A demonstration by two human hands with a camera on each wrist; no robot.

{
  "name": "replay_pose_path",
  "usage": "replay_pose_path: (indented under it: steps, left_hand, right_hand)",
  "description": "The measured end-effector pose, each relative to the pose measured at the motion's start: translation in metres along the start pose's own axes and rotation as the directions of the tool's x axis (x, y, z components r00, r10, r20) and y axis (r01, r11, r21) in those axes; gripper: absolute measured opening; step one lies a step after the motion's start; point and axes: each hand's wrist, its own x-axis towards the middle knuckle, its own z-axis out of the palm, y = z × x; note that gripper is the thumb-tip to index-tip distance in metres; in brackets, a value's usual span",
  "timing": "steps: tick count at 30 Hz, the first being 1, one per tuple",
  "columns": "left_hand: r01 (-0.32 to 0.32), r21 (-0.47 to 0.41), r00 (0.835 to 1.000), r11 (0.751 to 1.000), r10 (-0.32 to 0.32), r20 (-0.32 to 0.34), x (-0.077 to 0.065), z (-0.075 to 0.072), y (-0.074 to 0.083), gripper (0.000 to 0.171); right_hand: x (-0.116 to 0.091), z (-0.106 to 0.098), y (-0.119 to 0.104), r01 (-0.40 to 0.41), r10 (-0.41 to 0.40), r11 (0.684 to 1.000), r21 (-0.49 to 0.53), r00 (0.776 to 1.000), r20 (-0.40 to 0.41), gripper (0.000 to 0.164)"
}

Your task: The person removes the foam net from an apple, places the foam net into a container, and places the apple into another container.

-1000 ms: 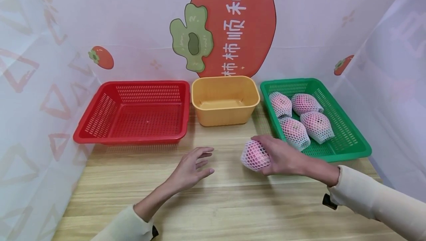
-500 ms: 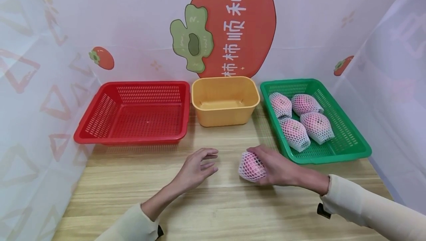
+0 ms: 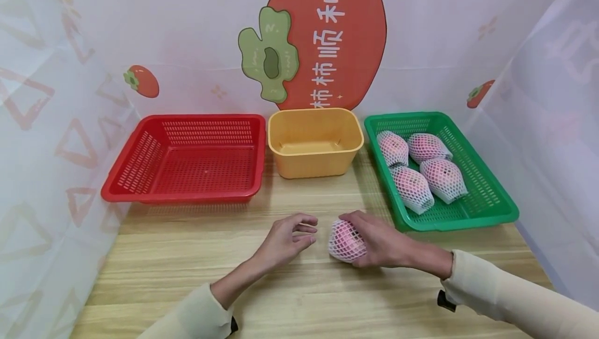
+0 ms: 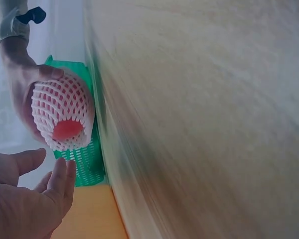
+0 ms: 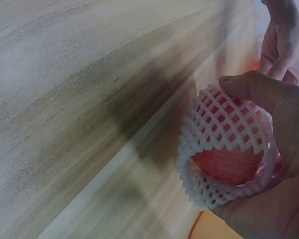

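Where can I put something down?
Bare table lies between the red basket and left sleeve, and between that and the right sleeve. The red basket and yellow bin look empty too. Crowded: the left of the green basket, with four netted fruits, and beside the left hand, where the right hand holds another fruit.

The head view is bright, wrist views dimmer.

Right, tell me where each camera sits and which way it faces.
Head: on the head, facing forward and down at the red basket, yellow bin and green basket; left hand, right hand and sleeves show.
Left wrist: on that wrist, looking past the left hand toward the netted fruit, right hand and green basket.
Right wrist: on that wrist, looking at the netted fruit in the right hand, left hand behind.
Both wrist views share the netted fruit and hands.
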Motion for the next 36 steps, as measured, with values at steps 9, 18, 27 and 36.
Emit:
replay_pose_path:
  steps: [9, 18, 27, 36]
  left_hand:
    - [-0.023, 0.030, 0.999, 0.999, 0.022, 0.030, 0.003, 0.010, -0.004, 0.022]
    - [-0.034, 0.035, 0.998, 0.999, 0.032, 0.050, 0.004, 0.015, -0.005, 0.022]
    - [0.036, -0.076, 0.996, 0.996, -0.029, 0.080, 0.004, 0.019, -0.006, 0.045]
    - [0.045, 0.006, 0.995, 0.999, -0.045, 0.086, 0.005, 0.022, -0.005, 0.055]
  right_hand:
    - [0.004, 0.004, -0.006, 0.049, -0.049, 0.999, 0.007, 0.999, -0.010, 0.096]
    - [0.007, 0.005, -0.009, 0.064, -0.064, 0.998, -0.001, 0.998, 0.010, 0.097]
    - [0.005, 0.009, -0.011, 0.049, -0.050, 0.999, 0.015, 0.999, 0.020, 0.099]
    - [0.005, 0.012, -0.010, 0.060, -0.060, 0.998, 0.029, 0.998, -0.002, 0.098]
